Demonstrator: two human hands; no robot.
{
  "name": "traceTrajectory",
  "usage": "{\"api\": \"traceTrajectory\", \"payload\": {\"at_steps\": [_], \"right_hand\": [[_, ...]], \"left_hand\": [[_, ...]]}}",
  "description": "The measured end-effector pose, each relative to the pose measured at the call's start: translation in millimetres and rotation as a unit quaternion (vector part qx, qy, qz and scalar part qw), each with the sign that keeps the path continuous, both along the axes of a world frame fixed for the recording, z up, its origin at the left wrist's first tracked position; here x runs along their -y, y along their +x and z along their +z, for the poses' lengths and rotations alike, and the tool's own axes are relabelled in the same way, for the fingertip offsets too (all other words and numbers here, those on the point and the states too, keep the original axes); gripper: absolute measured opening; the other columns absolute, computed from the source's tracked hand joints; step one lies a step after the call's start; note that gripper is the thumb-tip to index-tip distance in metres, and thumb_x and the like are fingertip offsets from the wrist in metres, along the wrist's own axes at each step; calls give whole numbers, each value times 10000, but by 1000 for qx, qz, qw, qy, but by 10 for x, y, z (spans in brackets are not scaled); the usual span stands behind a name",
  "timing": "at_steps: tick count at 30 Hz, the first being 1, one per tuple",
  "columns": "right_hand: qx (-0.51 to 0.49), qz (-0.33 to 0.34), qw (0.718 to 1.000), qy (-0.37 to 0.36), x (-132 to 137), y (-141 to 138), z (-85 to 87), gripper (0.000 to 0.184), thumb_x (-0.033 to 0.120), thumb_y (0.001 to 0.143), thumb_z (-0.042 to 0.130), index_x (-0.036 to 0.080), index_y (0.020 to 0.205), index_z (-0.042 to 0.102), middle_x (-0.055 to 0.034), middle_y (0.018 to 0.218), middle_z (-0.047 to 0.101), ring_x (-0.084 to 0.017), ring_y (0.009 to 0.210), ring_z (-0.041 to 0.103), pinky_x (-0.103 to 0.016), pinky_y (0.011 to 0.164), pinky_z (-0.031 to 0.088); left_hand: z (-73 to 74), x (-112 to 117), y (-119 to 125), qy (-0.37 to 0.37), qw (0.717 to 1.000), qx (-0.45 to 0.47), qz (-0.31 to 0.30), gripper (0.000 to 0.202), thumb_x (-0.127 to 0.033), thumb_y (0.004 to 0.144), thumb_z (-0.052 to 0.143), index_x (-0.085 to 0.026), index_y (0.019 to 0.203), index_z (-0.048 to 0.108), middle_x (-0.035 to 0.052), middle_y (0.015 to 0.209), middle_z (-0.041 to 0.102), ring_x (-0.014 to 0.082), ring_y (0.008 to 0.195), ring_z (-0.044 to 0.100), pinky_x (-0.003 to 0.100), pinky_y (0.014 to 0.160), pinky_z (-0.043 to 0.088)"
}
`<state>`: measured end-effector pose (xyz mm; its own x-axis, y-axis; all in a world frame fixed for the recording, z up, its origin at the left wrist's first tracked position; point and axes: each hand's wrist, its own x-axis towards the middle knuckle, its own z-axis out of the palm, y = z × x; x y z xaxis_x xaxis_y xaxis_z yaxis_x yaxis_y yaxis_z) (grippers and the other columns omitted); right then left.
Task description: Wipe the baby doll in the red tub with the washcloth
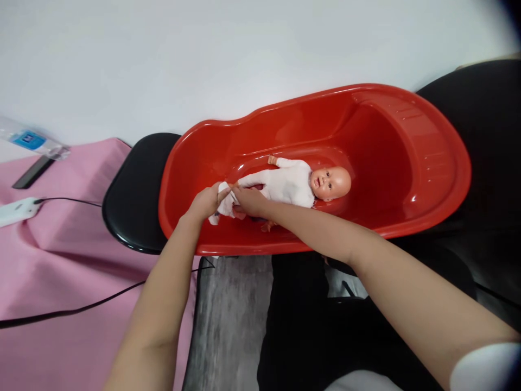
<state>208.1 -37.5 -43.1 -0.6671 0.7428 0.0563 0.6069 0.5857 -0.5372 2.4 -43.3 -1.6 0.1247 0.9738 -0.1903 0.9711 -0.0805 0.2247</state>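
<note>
A white sleeve [486,370] and black trousers [291,320] are worn.

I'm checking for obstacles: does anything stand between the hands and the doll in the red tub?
Nothing visible does. The left hand and right hand touch the white fabric at the foot end of the doll, inside the red tub.

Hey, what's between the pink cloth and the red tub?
In the head view, a rounded black surface lies between the pink cloth and the red tub; the tub's end covers part of it.
</note>
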Motion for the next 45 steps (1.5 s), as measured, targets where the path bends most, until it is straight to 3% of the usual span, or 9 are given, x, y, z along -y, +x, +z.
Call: {"api": "traceTrajectory", "payload": {"at_steps": [3, 7, 14, 17, 22, 28, 32, 38, 45], "right_hand": [[1, -8, 1000, -2, -5, 30, 2, 518, 328, 1081, 664, 142, 1550, 550, -161, 1533, 700, -302, 1285, 713, -392, 1031, 554], [5, -17, 1000, -9, -34, 61, -29, 439, 382, 1120, 584, 202, 1520, 578, -148, 1502, 718, -318, 1306, 701, -426, 1064, 542], [-7, -20, 1000, -1, -37, 39, -87, 516, 273, 1122, 541, 180, 1627, 495, -165, 1597, 655, -311, 1392, 666, -427, 1116, 517], [-2, -22, 1000, 3, -57, 29, -138, 550, 269, 1111, 575, 190, 1646, 473, -158, 1598, 655, -315, 1414, 651, -427, 1126, 510], [-34, -36, 999, -3, -73, 26, -162, 455, 440, 1140, 606, 190, 1520, 578, -180, 1473, 731, -338, 1302, 679, -432, 1079, 505], [-23, -43, 998, 26, -82, 0, -163, 454, 486, 1161, 593, 131, 1444, 613, -197, 1393, 760, -313, 1267, 694, -405, 1057, 494], [-4, -37, 998, 50, -103, -9, -209, 403, 409, 1151, 614, 144, 1455, 601, -177, 1398, 755, -300, 1282, 704, -407, 1072, 500], [-23, -45, 998, 41, -107, 11, -202, 428, 488, 1185, 545, 137, 1415, 627, -166, 1375, 763, -286, 1250, 714, -388, 1048, 486], [-24, -68, 997, 10, -85, 10, -128, 494, 537, 1199, 491, 109, 1399, 638, -194, 1397, 756, -273, 1271, 674, -353, 1051, 448]], "left_hand": [[35, 15, 19, 34, 998, -61, -1, 677, -677, 1140, 274, -188, 1227, 734, 191, 1027, 804, 400, 1012, 770, 401, 830, 509], [38, 20, 16, 52, 996, -64, 14, 664, -629, 1163, 258, -196, 1301, 742, 198, 1131, 812, 403, 1081, 768, 398, 860, 516], [-11, 2, -30, -22, 999, 9, 38, 640, -753, 1033, 564, -228, 1372, 704, 149, 1141, 825, 384, 1034, 789, 373, 830, 536], [-25, -20, -34, -14, 999, -22, 35, 603, -702, 1089, 481, -191, 1305, 718, 184, 1124, 817, 389, 1039, 786, 382, 846, 537], [-16, -29, -38, 47, 996, -78, 10, 610, -571, 1173, 293, -164, 1292, 731, 211, 1087, 803, 384, 1056, 773, 396, 909, 540], [-6, -8, -28, 42, 998, -28, 33, 585, -612, 1124, 418, -150, 1325, 715, 217, 1182, 803, 410, 1101, 768, 427, 939, 554], [-10, -16, -5, -1, 997, 50, 52, 585, -684, 1048, 538, -178, 1262, 738, 172, 1179, 817, 366, 1076, 777, 391, 935, 570], [14, -54, -28, 20, 998, 46, 28, 607, -633, 1099, 342, -178, 989, 729, 192, 1028, 813, 366, 973, 767, 408, 926, 563], [6, -50, -51, 63, 997, 38, 38, 587, -620, 1104, 358, -168, 1075, 732, 202, 1051, 801, 363, 994, 756, 424, 960, 566]]}}
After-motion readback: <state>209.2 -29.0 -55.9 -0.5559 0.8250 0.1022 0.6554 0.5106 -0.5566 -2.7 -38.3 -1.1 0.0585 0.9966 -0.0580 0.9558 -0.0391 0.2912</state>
